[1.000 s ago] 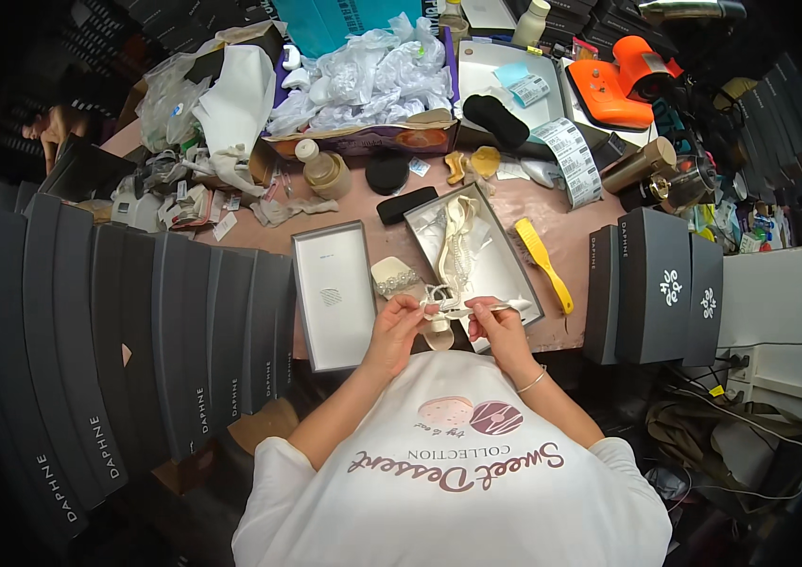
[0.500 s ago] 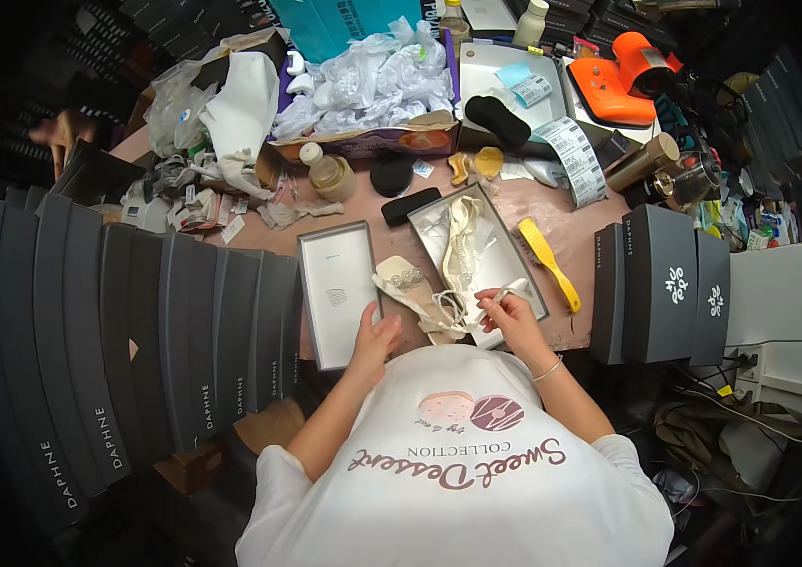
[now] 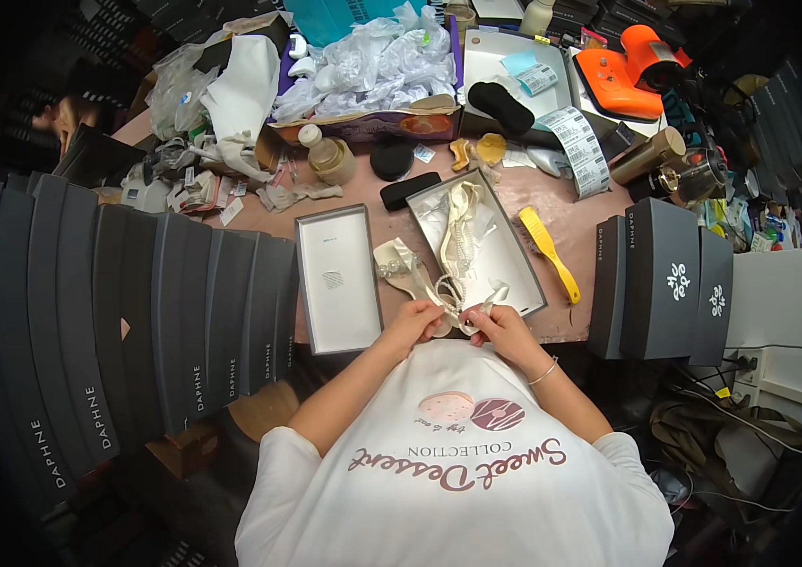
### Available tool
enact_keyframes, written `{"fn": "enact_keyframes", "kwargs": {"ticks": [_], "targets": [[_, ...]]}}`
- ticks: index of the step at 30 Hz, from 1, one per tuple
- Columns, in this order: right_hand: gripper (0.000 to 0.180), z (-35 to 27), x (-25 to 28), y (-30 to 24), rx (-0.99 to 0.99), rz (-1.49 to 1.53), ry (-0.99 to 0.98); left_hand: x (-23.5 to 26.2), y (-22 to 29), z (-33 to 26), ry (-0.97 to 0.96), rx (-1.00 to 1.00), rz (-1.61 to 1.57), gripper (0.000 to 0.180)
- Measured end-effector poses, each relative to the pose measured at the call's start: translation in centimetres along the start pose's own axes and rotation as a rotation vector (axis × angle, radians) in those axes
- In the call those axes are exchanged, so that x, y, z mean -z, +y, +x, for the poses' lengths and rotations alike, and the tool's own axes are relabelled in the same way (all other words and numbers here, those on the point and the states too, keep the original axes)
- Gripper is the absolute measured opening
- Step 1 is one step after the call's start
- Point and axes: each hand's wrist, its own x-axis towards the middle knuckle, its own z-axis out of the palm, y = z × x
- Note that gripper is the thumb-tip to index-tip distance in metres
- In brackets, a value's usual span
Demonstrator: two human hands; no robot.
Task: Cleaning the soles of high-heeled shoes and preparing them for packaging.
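Observation:
A cream sandal (image 3: 402,267) with a beaded strap across its toe lies just in front of me, partly beside the shoe box. Long off-white ribbon ties (image 3: 496,297) run from its heel end. My left hand (image 3: 413,326) pinches the sandal's ribbon near the heel, and my right hand (image 3: 507,335) grips the ribbon a little to the right, its loose end rising above the fingers. The matching sandal (image 3: 462,230) lies in the open grey-edged box (image 3: 521,269) with white tissue. Left of them, the box lid (image 3: 336,300) rests with its white inside up.
Upright dark shoe boxes line the left (image 3: 117,321) and right (image 3: 661,279) sides. A yellow brush (image 3: 548,253) lies right of the open box. Beyond stand a glass bottle (image 3: 328,159), a carton of crumpled white tissue (image 3: 363,76), a label roll (image 3: 578,151) and an orange tape dispenser (image 3: 623,85).
My left hand has moved right from beside the lid to the sandal and closed on the ribbon. My right hand has come slightly lower and left, nearer to it.

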Motion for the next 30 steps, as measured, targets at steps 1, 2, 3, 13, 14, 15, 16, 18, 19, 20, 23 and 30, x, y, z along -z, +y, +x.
{"fn": "enact_keyframes", "kwargs": {"ticks": [1,2,3,13,14,15,16,18,19,20,23,30], "targets": [[0.025,-0.2,-0.3,-0.2,0.036,0.015,0.006,0.2,-0.2,0.0,0.001,-0.052,-0.090,0.020],[0.026,-0.3,-0.3,-0.5,0.075,0.030,0.016,0.5,-0.3,-0.2,-0.002,-0.105,-0.176,0.017],[0.027,-0.2,0.0,-0.3,0.096,0.107,0.064,0.8,-0.4,-0.5,-0.005,-0.157,-0.262,0.014],[0.017,-1.0,-1.8,-5.4,0.721,-0.523,0.201,0.1,1.6,-1.2,-0.145,-0.449,0.232,0.009],[0.017,-1.3,-2.1,-6.1,0.709,-0.543,0.135,-0.3,2.3,-1.5,-0.148,-0.456,0.286,0.009],[0.017,-1.4,-2.3,-6.6,0.695,-0.562,0.070,-0.7,3.0,-1.7,-0.152,-0.463,0.340,0.008],[0.017,-0.8,-2.4,-6.6,0.710,-0.576,0.051,-1.5,3.6,-2.2,-0.157,-0.483,0.306,0.010],[0.016,0.8,-2.4,-6.4,0.680,-0.545,0.105,-1.8,5.0,-3.3,-0.197,-0.406,0.435,0.012],[0.016,1.4,-2.5,-6.6,0.666,-0.529,0.130,-1.7,5.3,-3.6,-0.215,-0.367,0.499,0.013],[0.019,1.9,-2.7,-7.1,0.654,-0.571,0.138,-1.3,5.1,-3.5,-0.203,-0.411,0.598,0.016],[0.023,2.7,-3.0,-7.0,0.701,-0.548,0.021,-1.1,5.3,-3.4,-0.205,-0.420,0.560,0.023],[0.022,0.1,-0.4,-7.5,0.243,-0.760,-0.112,1.3,4.4,-1.2,-0.228,-0.140,0.175,0.034]]}}
